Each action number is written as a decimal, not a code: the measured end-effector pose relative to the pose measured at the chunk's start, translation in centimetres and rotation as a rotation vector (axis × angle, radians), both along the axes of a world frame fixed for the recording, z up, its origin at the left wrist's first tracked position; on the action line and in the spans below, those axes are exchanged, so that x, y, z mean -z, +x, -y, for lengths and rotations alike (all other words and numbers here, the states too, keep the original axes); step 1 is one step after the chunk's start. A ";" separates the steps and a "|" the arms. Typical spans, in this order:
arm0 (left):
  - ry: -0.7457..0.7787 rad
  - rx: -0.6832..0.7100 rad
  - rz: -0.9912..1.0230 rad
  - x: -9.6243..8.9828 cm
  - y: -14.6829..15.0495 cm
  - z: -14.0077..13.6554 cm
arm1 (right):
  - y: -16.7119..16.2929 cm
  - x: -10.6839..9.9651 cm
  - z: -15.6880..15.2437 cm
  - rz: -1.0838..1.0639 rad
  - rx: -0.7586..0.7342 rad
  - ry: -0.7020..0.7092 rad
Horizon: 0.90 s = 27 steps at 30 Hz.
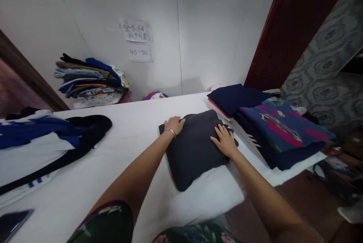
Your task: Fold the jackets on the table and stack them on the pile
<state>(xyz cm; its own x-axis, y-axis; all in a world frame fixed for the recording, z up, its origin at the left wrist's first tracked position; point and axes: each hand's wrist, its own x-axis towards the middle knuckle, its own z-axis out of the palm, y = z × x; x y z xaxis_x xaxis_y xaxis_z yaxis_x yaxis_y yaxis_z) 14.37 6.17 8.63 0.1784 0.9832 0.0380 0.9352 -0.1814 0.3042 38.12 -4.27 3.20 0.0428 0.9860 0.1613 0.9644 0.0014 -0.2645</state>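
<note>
A dark grey folded garment [195, 144] lies on the white tabletop [133, 129] in front of me. My left hand [174, 125], a bracelet on its wrist, rests on the garment's upper left edge with fingers stretched out. On its right side lies my right hand [225, 141], palm down and fingers spread. Neither hand grips the cloth. Bunched dark fabric shows around the right fingertips. What is folded inside the garment is hidden.
Folded clothes [241, 99] and a blue and magenta patterned garment [280, 122] are piled on the right. Loose blue, white and black clothes [42, 140] lie on the left. A tall clothes stack [90, 80] stands behind, and a phone-like dark object [14, 222] sits lower left.
</note>
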 end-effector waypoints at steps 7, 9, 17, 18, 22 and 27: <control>-0.130 -0.170 -0.003 1.6 -4.0 -2.4 | -0.9 -2.7 -1.2 0.060 -0.038 0.054; -0.140 -0.208 0.016 1.7 -4.0 -2.8 | -1.6 -3.7 -2.9 0.068 -0.079 0.069; -0.126 -0.306 0.118 4.2 -4.6 -2.9 | -1.6 -2.2 -10.8 -0.008 -0.130 -0.243; -0.128 -0.318 0.127 4.5 -4.6 -2.9 | -1.4 -1.7 -11.2 -0.024 -0.116 -0.278; -0.132 -0.335 0.148 5.3 -4.7 -3.0 | -0.9 -0.8 -11.7 -0.041 -0.110 -0.290; -0.147 -0.308 0.140 5.2 -5.0 -3.2 | -1.0 -0.9 -11.4 -0.046 -0.106 -0.281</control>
